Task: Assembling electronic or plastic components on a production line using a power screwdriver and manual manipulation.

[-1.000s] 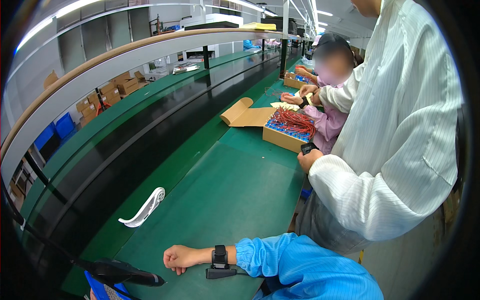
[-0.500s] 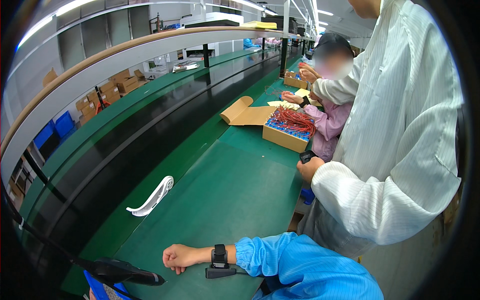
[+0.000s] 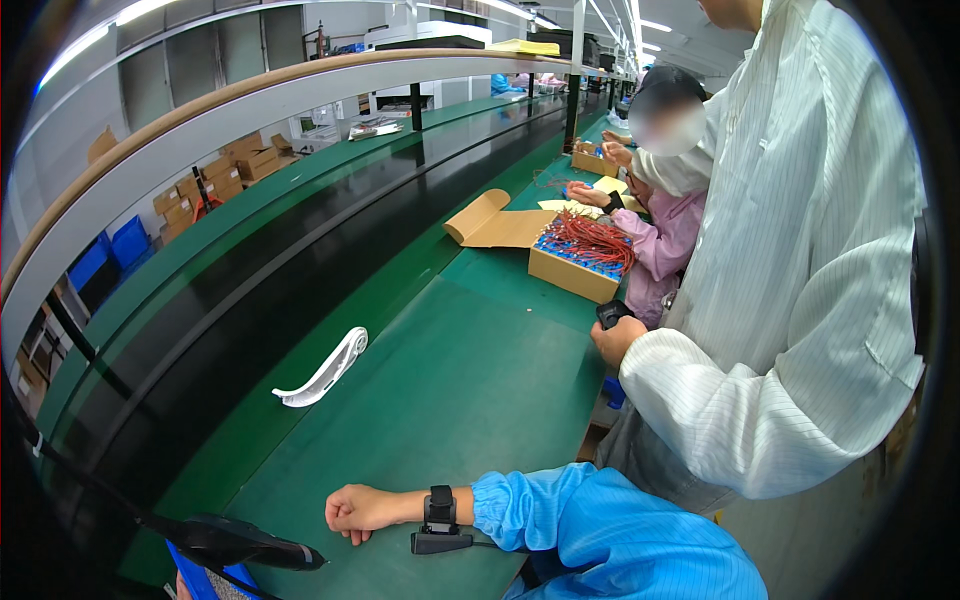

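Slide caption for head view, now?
Loosely curled right hand over the green workbench; beyond it, a curved white plastic part and an open cardboard box of red wires.

Green is covering the tabletop [image 3: 450, 400] mid-frame.
Fine stripes are lining the blue sleeve [image 3: 620, 525], lower right, and the white coat [image 3: 800, 200], right; wires [image 3: 590, 238] are showing red in a tan carton [image 3: 572, 275], upper centre; the curved piece [image 3: 330, 375] is gleaming white, left of centre.

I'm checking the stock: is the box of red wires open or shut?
Open: the box has its flap laid back, and red wires show on top.
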Demonstrator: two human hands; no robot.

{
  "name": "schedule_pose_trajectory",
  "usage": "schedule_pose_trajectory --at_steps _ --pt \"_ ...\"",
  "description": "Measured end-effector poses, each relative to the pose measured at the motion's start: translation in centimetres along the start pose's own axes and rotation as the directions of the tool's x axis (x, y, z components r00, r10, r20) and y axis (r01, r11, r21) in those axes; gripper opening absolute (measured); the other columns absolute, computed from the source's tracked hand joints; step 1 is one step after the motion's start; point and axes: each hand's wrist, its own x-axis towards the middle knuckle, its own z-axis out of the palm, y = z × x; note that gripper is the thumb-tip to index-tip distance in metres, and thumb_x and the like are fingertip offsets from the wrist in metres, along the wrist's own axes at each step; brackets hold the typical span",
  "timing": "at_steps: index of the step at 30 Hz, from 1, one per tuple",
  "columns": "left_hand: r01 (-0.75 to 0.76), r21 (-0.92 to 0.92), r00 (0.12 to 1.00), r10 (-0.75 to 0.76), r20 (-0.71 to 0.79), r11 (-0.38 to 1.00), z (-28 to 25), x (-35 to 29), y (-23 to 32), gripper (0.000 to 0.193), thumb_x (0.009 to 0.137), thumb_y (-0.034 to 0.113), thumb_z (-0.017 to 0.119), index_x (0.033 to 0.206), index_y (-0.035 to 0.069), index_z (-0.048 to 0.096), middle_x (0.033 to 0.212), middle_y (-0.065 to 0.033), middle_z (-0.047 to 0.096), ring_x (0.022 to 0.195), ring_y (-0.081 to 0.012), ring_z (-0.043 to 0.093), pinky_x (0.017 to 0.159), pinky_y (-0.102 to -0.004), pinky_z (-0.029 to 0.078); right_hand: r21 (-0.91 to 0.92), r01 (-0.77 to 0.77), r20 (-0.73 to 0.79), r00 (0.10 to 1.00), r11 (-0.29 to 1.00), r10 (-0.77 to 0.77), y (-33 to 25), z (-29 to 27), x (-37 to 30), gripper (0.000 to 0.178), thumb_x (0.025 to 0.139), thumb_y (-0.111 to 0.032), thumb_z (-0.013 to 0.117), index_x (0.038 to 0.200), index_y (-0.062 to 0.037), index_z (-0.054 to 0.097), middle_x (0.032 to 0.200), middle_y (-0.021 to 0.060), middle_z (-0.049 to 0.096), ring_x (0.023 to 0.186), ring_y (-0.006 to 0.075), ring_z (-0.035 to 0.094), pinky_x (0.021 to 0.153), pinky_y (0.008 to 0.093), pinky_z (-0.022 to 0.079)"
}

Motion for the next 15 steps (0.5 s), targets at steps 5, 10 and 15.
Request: schedule_pose_trajectory --at_steps 5,10,15 --pt "-0.026 -0.042 1.0 0.027 0.012 0.999 0.3 -1.1 1.2 0.071 0.08 0.025 0.057 0.131 0.001 0.013 0.125 -0.0181 0.032 0.108 -0.0272 0.04 0.092 -0.0393 0.033 0.012 -0.004 -0.001 1.0 1.0 0.004 -0.1 1.1 -0.1 0.014 0.081 -0.015 0.052 0.083 -0.0018 0.051 0.069 0.0058 0.054 0.056 0.0119 0.057 0.046 0.0216 0.045" --pt "0.026 -0.032 1.0 -0.026 -0.014 0.999 0.8 -0.9 1.2 0.069 0.081 0.023 0.055 0.131 0.001 0.014 0.126 -0.0162 0.033 0.107 -0.0268 0.041 0.091 -0.0403 0.034 0.007 0.002 0.002 1.0 1.0 -0.002 -0.3 0.2 0.2 0.015 0.081 -0.016 0.051 0.083 -0.002 0.051 0.069 0.006 0.054 0.056 0.012 0.057 0.047 0.0218 0.046" --pt "-0.073 -0.186 0.878 0.151 0.453 0.98 -7.8 3.6 -2.3 0.048 0.086 0.031 0.044 0.125 0.004 0.035 0.122 -0.0058 0.043 0.11 -0.0188 0.042 0.096 -0.0322 0.03 0.16 -0.043 0.048 0.998 0.986 0.035 -1.5 2.5 0.0 0.016 0.081 -0.019 0.053 0.087 -0.0042 0.054 0.073 0.0074 0.058 0.059 0.0142 0.06 0.05 0.0231 0.049"
